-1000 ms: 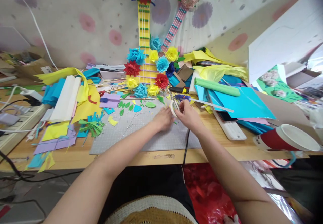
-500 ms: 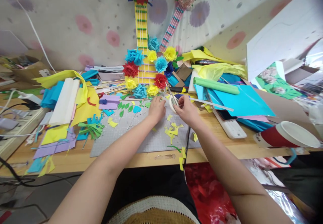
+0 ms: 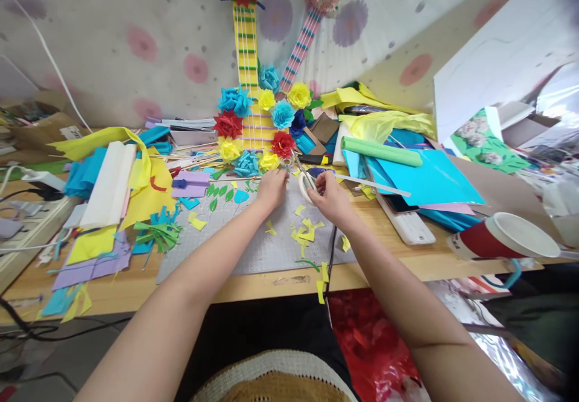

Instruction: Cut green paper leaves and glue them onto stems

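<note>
My right hand (image 3: pixel 332 195) is closed on white-handled scissors (image 3: pixel 306 186), whose blades point up and away toward the paper flowers. Just left of it, my left hand (image 3: pixel 272 188) is closed, fingertips together near the blades; whatever it pinches is too small or hidden to name. Both hands are over a grey cutting mat (image 3: pixel 253 251). Yellow paper scraps (image 3: pixel 307 231) lie on the mat below the scissors, and small green paper leaves (image 3: pixel 212 204) lie left of my left hand. Behind the hands stands a yellow paper guitar (image 3: pixel 246 52) with a red paper flower (image 3: pixel 283 144) near its base.
A pink-necked paper guitar (image 3: pixel 302 49) leans at the back. Blue paper sheets (image 3: pixel 434 178) and a green roll (image 3: pixel 382 151) are piled on the right, near a tilted paper cup (image 3: pixel 502 236). Green fringed strips (image 3: pixel 160 233) and a power strip (image 3: pixel 31 233) are on the left.
The whole view has shifted slightly, so things appear a little farther left. Both hands stay close together, with the scissors still in my right hand.
</note>
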`<act>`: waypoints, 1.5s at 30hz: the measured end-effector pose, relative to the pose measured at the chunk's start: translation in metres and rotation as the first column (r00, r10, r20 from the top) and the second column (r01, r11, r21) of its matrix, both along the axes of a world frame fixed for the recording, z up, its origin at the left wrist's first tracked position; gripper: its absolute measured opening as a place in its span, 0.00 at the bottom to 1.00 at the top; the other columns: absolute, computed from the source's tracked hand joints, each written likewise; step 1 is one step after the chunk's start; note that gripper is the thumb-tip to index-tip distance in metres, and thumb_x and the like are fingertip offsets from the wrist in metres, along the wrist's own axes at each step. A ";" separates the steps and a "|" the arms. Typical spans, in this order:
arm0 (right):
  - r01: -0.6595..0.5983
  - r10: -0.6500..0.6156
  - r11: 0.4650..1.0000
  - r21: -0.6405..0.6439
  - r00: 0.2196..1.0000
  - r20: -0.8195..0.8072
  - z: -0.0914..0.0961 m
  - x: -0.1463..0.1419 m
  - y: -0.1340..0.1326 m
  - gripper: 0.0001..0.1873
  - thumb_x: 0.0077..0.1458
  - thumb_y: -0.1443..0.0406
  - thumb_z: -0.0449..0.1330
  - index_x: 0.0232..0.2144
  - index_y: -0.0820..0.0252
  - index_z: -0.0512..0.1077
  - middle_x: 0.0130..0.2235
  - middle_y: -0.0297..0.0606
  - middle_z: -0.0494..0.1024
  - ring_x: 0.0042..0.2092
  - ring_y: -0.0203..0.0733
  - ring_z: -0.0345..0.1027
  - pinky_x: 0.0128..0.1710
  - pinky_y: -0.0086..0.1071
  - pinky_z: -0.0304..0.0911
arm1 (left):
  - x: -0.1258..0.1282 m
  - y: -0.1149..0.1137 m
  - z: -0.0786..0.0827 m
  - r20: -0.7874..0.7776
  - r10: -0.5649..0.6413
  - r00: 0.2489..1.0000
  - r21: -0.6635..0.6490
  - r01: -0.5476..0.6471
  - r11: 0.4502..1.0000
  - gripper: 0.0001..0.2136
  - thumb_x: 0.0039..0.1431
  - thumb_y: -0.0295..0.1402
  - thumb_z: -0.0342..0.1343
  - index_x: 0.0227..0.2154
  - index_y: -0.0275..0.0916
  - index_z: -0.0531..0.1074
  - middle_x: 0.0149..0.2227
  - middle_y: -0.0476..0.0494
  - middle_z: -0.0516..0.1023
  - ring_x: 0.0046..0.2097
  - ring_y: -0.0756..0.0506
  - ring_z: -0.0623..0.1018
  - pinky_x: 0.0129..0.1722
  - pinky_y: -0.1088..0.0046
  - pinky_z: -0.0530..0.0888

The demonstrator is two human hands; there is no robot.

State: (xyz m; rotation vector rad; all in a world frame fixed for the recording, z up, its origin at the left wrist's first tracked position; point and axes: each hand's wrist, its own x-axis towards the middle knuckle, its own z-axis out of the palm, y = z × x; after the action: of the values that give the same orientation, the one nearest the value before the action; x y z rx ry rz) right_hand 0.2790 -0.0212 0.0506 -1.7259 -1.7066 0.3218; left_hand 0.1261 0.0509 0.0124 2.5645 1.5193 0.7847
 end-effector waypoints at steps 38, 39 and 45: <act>0.018 0.106 0.977 -0.211 0.822 0.559 -0.026 -0.025 -0.005 0.15 0.53 0.64 0.49 0.40 0.66 0.67 0.43 0.55 0.70 0.43 0.53 0.66 0.37 0.39 0.60 | -0.053 -0.003 0.006 0.095 0.203 0.974 -0.228 -0.177 0.957 0.09 0.49 0.28 0.52 0.35 0.38 0.72 0.41 0.40 0.73 0.45 0.42 0.71 0.48 0.65 0.65; 0.000 0.118 0.979 -0.206 0.820 0.561 -0.027 -0.025 -0.004 0.14 0.53 0.63 0.49 0.39 0.66 0.68 0.42 0.56 0.70 0.43 0.54 0.65 0.38 0.40 0.60 | -0.053 -0.001 0.007 0.074 0.201 0.977 -0.224 -0.180 0.958 0.09 0.50 0.28 0.52 0.35 0.38 0.72 0.40 0.40 0.74 0.46 0.42 0.71 0.48 0.65 0.65; 0.012 0.045 0.992 -0.127 0.897 0.439 -0.023 0.004 -0.014 0.15 0.54 0.56 0.50 0.27 0.60 0.67 0.34 0.46 0.70 0.40 0.49 0.64 0.42 0.40 0.58 | -0.076 0.005 0.013 0.060 0.311 0.949 -0.173 -0.297 0.939 0.09 0.54 0.29 0.50 0.35 0.39 0.73 0.40 0.41 0.74 0.45 0.43 0.71 0.47 0.68 0.65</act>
State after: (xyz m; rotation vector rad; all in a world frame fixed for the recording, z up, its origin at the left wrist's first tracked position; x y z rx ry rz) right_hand 0.2827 -0.0353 0.0272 -1.9905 -2.0578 0.0423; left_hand 0.0502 0.0564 0.0257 2.1811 1.8937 0.7503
